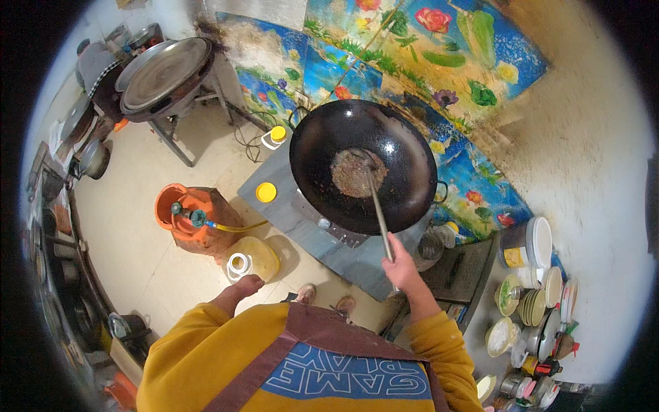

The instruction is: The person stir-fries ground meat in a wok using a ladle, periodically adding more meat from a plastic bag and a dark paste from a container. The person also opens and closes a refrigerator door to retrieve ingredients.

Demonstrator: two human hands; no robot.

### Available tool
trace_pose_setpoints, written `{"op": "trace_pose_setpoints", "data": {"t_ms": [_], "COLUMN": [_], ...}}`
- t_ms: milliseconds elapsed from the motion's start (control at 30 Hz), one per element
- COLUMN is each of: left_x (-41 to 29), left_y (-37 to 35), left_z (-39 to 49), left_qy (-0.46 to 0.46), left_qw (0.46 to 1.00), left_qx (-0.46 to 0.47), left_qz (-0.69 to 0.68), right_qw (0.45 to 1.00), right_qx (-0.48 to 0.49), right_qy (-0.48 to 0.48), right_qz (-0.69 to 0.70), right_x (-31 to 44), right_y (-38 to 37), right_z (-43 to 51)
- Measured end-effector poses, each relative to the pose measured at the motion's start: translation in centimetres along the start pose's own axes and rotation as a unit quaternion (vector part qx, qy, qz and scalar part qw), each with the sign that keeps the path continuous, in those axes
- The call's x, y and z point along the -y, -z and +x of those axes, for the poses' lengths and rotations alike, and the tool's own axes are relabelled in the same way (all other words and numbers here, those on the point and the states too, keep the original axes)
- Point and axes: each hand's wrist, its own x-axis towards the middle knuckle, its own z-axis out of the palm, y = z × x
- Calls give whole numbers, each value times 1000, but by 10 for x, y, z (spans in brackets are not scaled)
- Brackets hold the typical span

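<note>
My right hand (401, 265) grips the long metal handle of a wok ladle (380, 208). The tool's head rests in a brown, bubbling-looking mixture (355, 175) at the bottom of a large black wok (319, 139). Under the wok is a gas stove (334, 229) on a grey stone slab (319, 252). My left hand (249, 285) has its fingers curled, at the near side of an uncapped plastic jug (265, 257) of yellowish liquid. Whether those fingers touch the jug's handle cannot be made out. A yellow lid (266, 192) lies on the slab.
An orange-topped gas cylinder (198, 221) with a yellow hose stands left of the slab. Beyond it is a metal stand with a wide pan (167, 74). A yellow-capped container (277, 135) sits by the wok. Bowls (533, 306) and a white-lidded bucket (538, 242) are at right.
</note>
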Motion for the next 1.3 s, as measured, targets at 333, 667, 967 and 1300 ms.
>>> {"op": "trace_pose_setpoints", "data": {"t_ms": [333,667,967,1300], "left_x": [-19,-16,-32,6], "left_y": [-1,-28,-17,-37], "left_z": [6,-2,-3,-6], "left_qy": [66,150,111,-77], "left_qw": [997,981,971,985], "left_qx": [16,29,-44,1], "left_qz": [-29,-123,-209,157], "right_qw": [997,957,996,996], "right_qx": [10,26,35,9], "right_qy": [78,73,65,61], "right_qz": [-19,-278,43,68], "right_x": [-3,-2,-1,-7], "right_y": [54,108,33,42], "right_z": [-19,-66,-12,13]}}
